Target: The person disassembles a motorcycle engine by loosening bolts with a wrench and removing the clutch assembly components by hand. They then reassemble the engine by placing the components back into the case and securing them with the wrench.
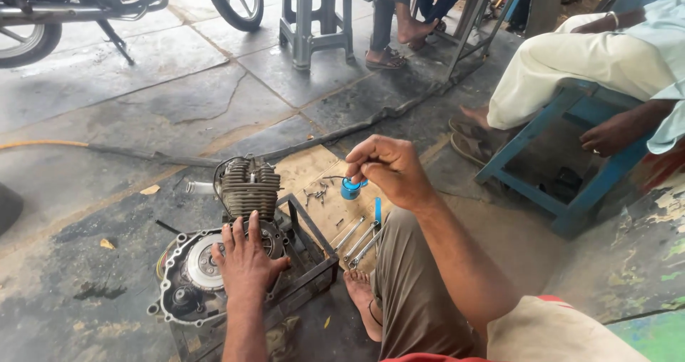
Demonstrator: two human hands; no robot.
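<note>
Left hand (246, 258) lies spread on the grey finned metal engine (246, 187); right hand (389, 169), pinching something unidentifiable, risks dropping it among loose bolts (317, 191).

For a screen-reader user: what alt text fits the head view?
The left hand rests flat on a motorcycle engine in a metal frame on the floor. The right hand is raised above a small blue container, with wrenches lying on cardboard nearby.
</note>
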